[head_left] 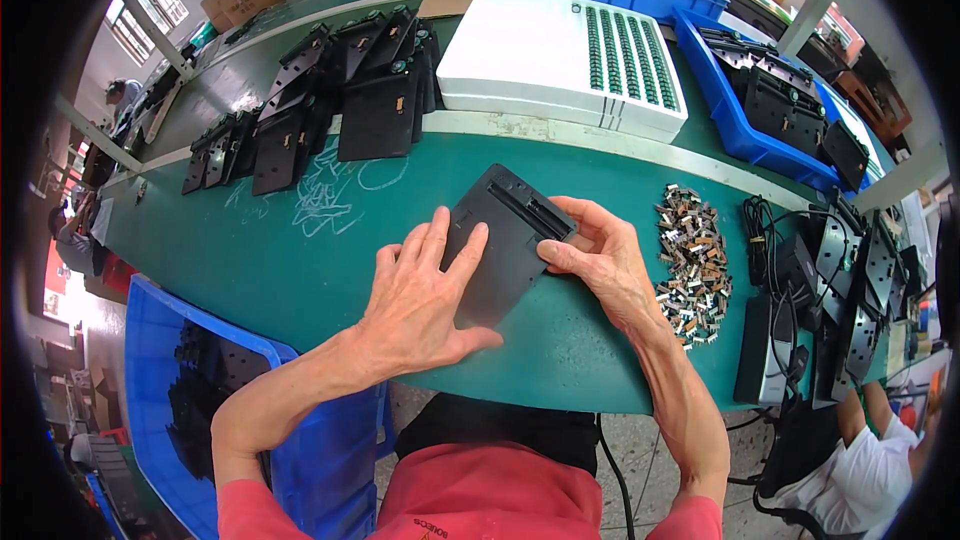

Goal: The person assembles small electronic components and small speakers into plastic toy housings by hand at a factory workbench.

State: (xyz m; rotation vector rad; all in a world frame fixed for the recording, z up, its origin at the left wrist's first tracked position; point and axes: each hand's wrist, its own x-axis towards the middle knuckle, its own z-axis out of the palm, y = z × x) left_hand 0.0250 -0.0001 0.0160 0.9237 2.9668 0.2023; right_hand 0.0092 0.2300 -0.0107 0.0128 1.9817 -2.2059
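A flat black plastic panel (492,240) with a long slotted recess near its upper right edge lies tilted over the green table in front of me. My right hand (600,252) grips that edge, thumb on top beside the slot and fingers around the side. My left hand (420,302) rests with spread fingers on the panel's left part, its thumb apart near the lower corner. To the right of my right hand is a heap of small metal-and-brown parts (693,265), which look like tiny switches.
Beyond the table's pale rail stands a white foam block (520,50) with rows of small green parts. Black panels (380,115) stand at the back left. Blue crates (740,135) flank the bench; another crate (335,440) is lower left. Cables and a black-silver device (765,350) sit right, near a person (850,480).
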